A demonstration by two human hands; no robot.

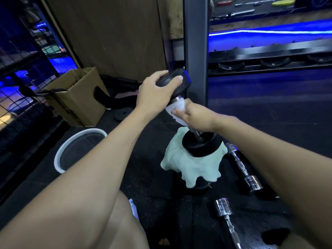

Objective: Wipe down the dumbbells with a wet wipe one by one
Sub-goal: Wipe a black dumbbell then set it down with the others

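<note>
A black dumbbell (201,146) stands tilted on end, its lower head resting on a pale green cloth (188,166) draped over a dark round object. My left hand (154,94) grips the upper head from above. My right hand (194,115) holds a white wet wipe (177,109) wrapped round the chrome handle, which is mostly hidden. Two chrome dumbbells lie on the floor to the right, one (242,168) beside the cloth and another (226,220) nearer me.
A white-rimmed bucket (61,155) stands on the black rubber floor at left. Behind it is a cardboard box (79,99) by a wire mesh wall. A dark steel upright (195,51) and dumbbell rack (269,63) stand right behind the dumbbell. My knee fills the lower centre.
</note>
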